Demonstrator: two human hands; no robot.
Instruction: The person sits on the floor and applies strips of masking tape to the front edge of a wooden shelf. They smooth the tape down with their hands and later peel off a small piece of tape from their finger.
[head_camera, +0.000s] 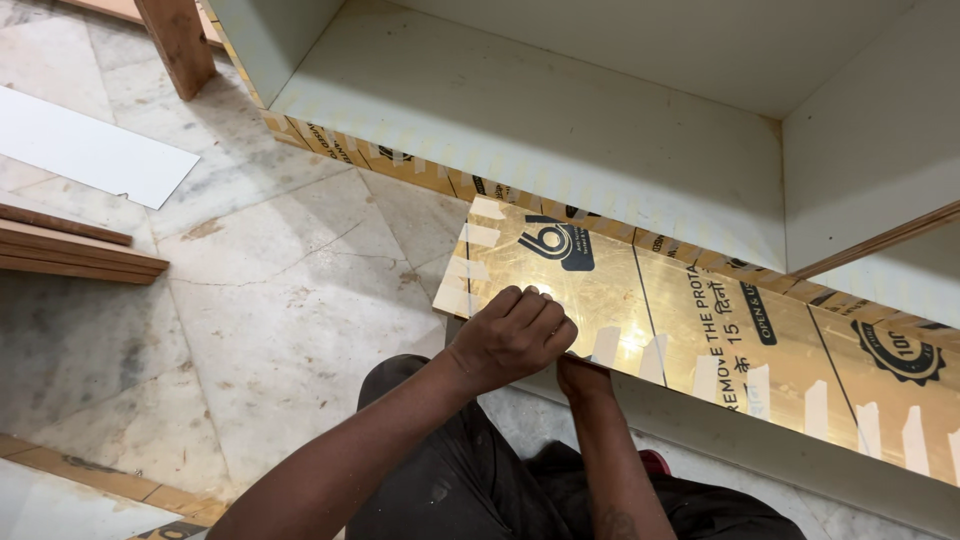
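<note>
We press our left hand (512, 335), curled into a loose fist, down on the near edge of the gold panel (700, 330) lying along the front of the white cabinet (560, 120). Our right hand (583, 378) sits mostly hidden beneath that edge; we cannot tell how it grips. The panel looks thin, stiff and slick under its film, best held by its taped edges (470, 262).

A film-covered panel (720, 340) lay flat against the lower front edge of an open cabinet (560, 130), tape strips (470, 270) along its edges. The left hand (512, 335) rested on the panel's near edge, the right hand (585, 380) just beside it underneath. Left, on the floor (280, 300), lay a loose sheet (90, 150) and stacked wooden strips (70, 250).
</note>
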